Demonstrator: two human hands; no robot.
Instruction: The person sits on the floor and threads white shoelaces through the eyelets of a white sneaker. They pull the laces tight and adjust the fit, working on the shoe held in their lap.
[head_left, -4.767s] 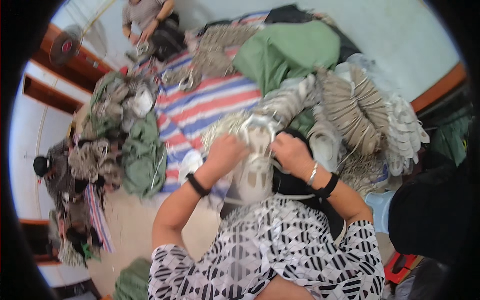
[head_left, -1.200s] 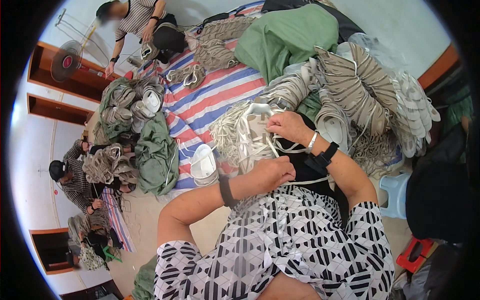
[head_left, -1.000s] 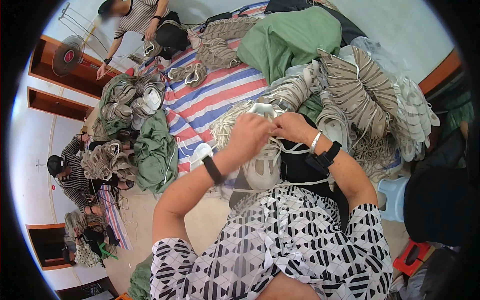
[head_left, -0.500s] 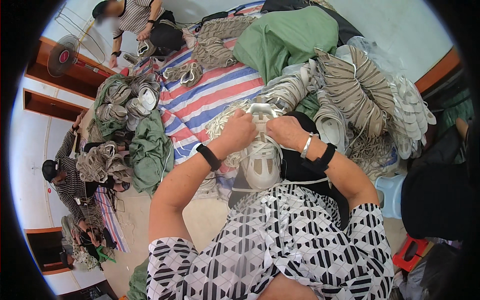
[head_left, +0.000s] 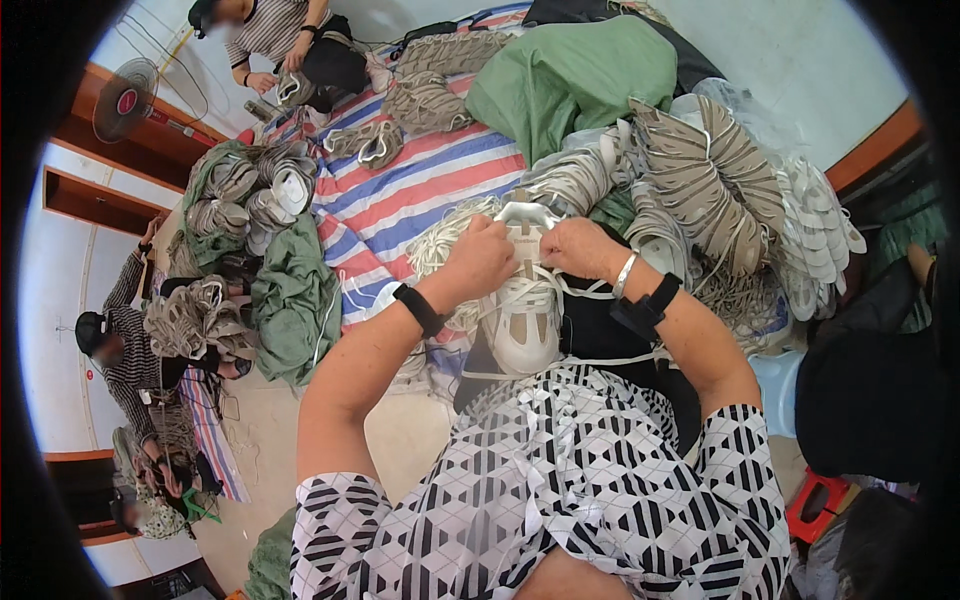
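Observation:
A beige and white shoe upper (head_left: 522, 345) lies on my lap, toe toward me, with a cream shoelace (head_left: 530, 290) crossing its front. My left hand (head_left: 482, 258) is closed on the upper's left side, beside the tongue. At the opposite side my right hand (head_left: 583, 250) is closed, its fingers pinching the lace at the eyelet edge; the fingertips are partly hidden. A loose lace length trails from below that hand over my dark-clad leg. Another stretch of lace crosses my lap below the toe.
A bundle of cream laces (head_left: 440, 240) lies beyond my left hand on a striped sheet (head_left: 400, 215). Stacked shoe uppers (head_left: 700, 180) stand at the right, near a green sack (head_left: 575, 85). Other people work at the left with more uppers. A blue stool (head_left: 775, 390) stands at my right.
My right hand has shifted slightly right and up, and a loose lace length now shows below it. The far person's hand has moved back from the floor toward a shoe.

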